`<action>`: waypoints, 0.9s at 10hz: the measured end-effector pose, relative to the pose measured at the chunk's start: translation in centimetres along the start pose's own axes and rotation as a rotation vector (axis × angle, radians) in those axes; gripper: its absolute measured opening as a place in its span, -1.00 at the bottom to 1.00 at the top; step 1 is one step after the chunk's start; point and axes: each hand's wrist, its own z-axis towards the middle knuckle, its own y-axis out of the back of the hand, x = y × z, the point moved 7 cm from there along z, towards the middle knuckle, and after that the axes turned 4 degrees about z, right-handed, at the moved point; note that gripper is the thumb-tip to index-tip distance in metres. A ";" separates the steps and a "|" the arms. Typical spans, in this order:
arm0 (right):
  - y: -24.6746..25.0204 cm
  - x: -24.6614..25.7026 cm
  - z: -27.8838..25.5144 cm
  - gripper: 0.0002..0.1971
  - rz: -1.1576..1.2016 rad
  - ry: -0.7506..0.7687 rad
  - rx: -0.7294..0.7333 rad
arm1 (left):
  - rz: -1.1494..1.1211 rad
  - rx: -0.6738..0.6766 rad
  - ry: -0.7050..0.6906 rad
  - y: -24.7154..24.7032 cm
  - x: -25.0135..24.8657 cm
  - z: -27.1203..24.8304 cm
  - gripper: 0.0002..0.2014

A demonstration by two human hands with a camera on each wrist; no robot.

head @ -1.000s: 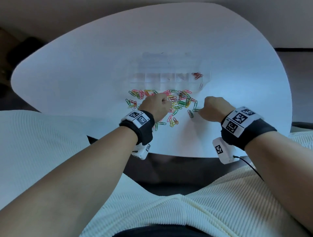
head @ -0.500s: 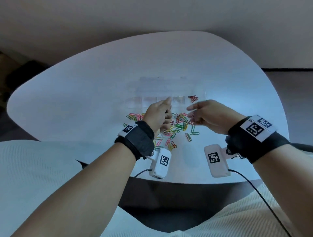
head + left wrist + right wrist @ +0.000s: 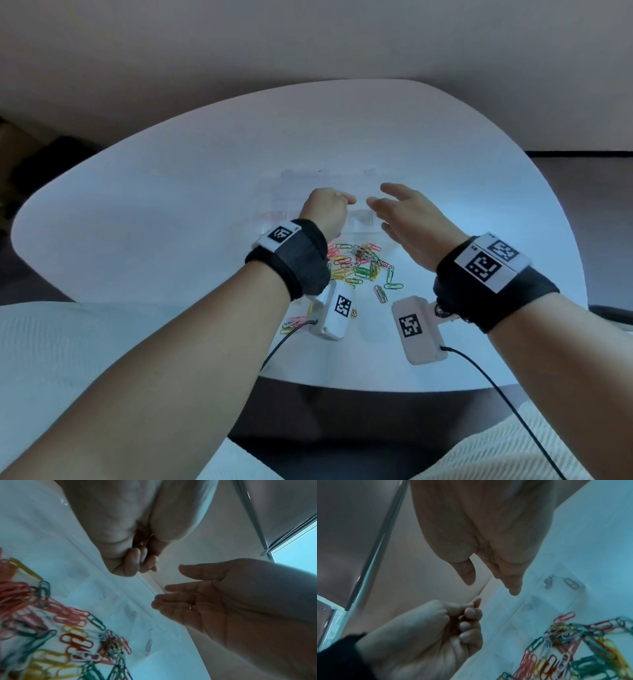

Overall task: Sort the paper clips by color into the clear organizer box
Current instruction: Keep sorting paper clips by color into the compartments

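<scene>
Paper clips [image 3: 359, 265] lie in a tangled heap of red, green, yellow and pink on the white table [image 3: 171, 212], on the near side of the clear box [image 3: 325, 176], and we hold both hands above that box. Our left hand [image 3: 325, 212] is curled tight, fingertips [image 3: 471, 613] bunched against the thumb; something small and dark shows between them in the right wrist view, though we cannot tell whether it is a clip. Our right hand [image 3: 407, 222] is spread loose, palm turned toward the left hand, nothing in it, just beside the left and not touching. Inside the box, two greyish clips [image 3: 570, 584] sit in one compartment on its right side. A few stray clips [image 3: 294, 322] lie nearer us than the heap.
</scene>
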 end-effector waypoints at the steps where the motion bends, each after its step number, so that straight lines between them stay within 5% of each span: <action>1: 2.0 -0.2 -1.2 -0.46 -0.019 0.043 -0.042 | -0.036 0.000 0.020 -1.0 -1.3 0.6 -0.70; 4: 3.9 -2.1 -5.1 -0.80 -0.266 0.075 0.030 | 0.129 0.049 0.041 -2.3 -1.8 0.1 -0.61; 6: 3.3 -2.7 -4.1 -0.87 -0.719 0.189 0.063 | 0.318 -0.065 -0.227 -1.9 -2.6 -3.1 -0.77; 9: 2.3 -6.2 -2.4 -0.64 -0.982 0.192 0.165 | 0.769 0.173 -0.318 -7.6 3.8 -6.8 -0.81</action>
